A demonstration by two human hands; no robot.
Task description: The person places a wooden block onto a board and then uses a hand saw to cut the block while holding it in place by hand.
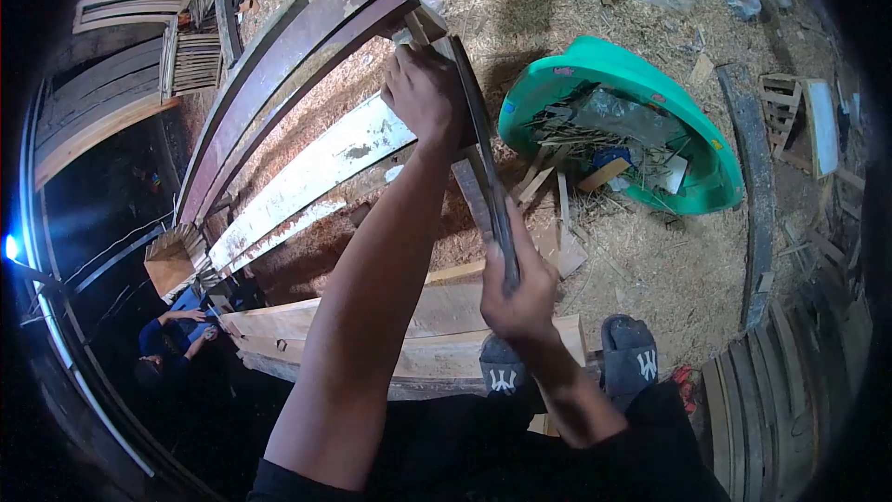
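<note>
Long dark blade (pixel 488 167) spans both fists above sawdust floor (pixel 650 260), over pale planks (pixel 307 172). Left hand (pixel 426 93) clenched at far end, right hand (pixel 520 293) clenched at near end.

Risks, judged: blade slipping toward sandalled feet (pixel 629 353); plank shifting underfoot.

Around: green tub (pixel 715 163) of scraps just right; seated person (pixel 172 339) lower left, well apart.

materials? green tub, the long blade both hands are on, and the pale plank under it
Green tub: looks like moulded plastic, smooth, glossy turquoise rim. Long blade, gripped by left hand and right hand: likely metal, dark, dull, thin and straight. Pale plank: wood, freshly shaved, whitish surface, with shavings around it.
</note>
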